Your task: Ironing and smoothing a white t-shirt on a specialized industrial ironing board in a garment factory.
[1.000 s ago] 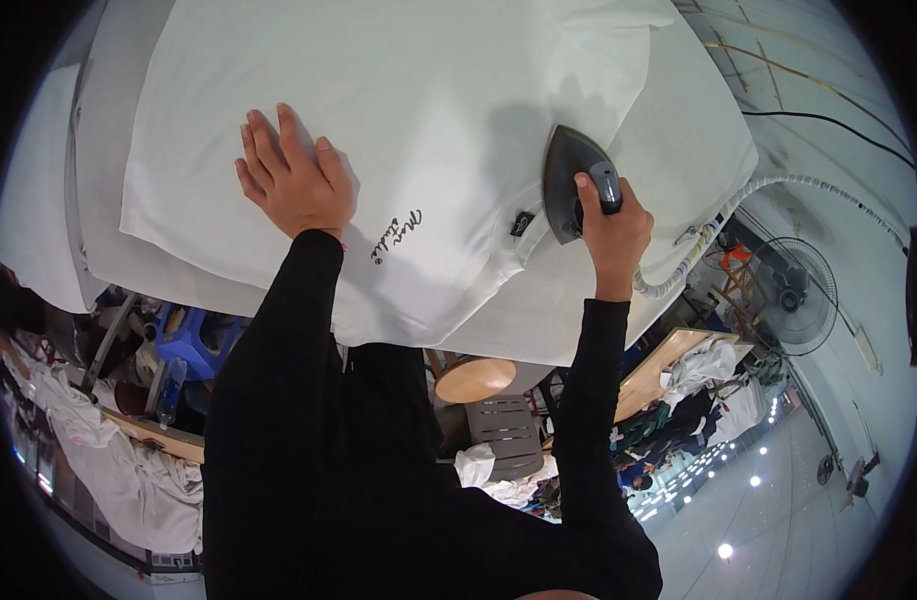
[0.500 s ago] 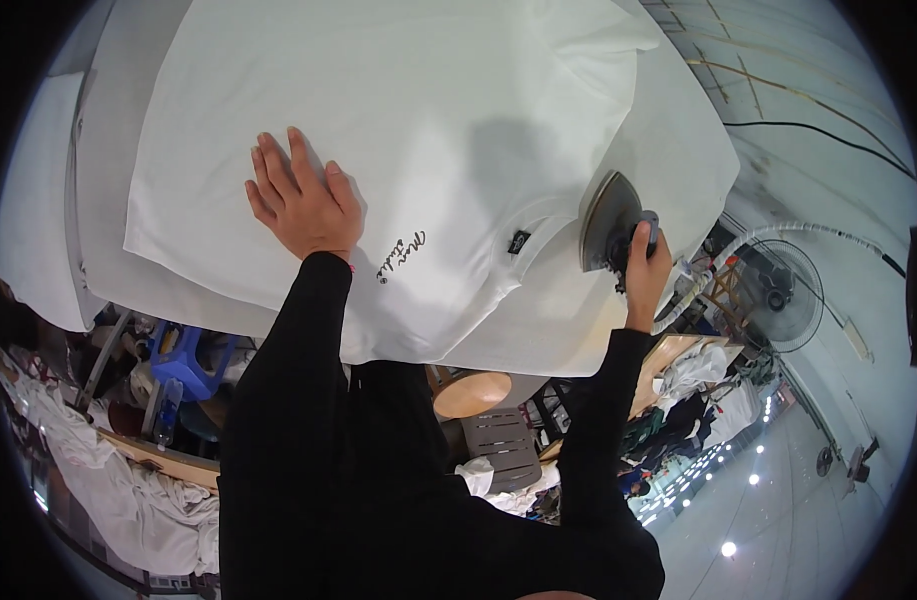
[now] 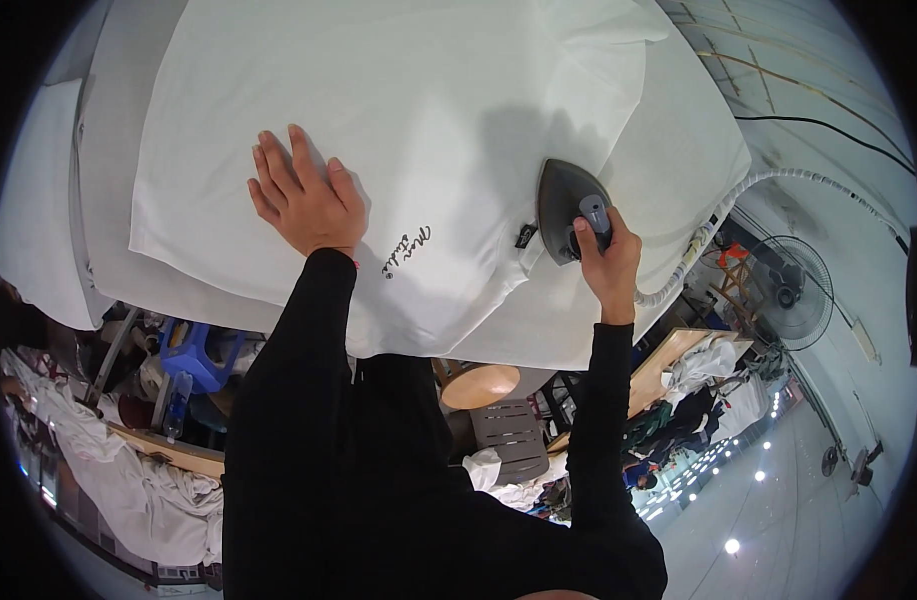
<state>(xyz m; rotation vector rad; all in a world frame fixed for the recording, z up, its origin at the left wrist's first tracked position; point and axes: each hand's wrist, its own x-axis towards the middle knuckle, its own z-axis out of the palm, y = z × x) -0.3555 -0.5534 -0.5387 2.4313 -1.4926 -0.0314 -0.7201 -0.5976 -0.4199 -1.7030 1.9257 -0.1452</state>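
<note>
A white T-shirt (image 3: 379, 110) with dark lettering lies spread over a pale padded ironing table (image 3: 669, 140). Flat on its left part rests my left hand (image 3: 309, 200), fingers spread, holding nothing. My right hand (image 3: 609, 260) is closed round the grey handle of an iron (image 3: 559, 200), whose dark soleplate lies at the shirt's collar, pointing away from me. The iron covers part of the neckline; a small black neck label (image 3: 526, 236) shows just left of it. Creased cloth gathers at the far sleeve (image 3: 599, 35).
A wrapped hose (image 3: 694, 245) runs from near the iron toward the right wall. Beyond the table's right corner stands a fan (image 3: 787, 290). Below the near edge are a blue plastic stool (image 3: 194, 355), a round wooden stool (image 3: 481, 386) and heaps of white cloth (image 3: 149, 500).
My right hand has slid the iron leftward from the bare table beside the collar onto the shirt's neckline. The left hand stays flat in the same spot on the shirt.
</note>
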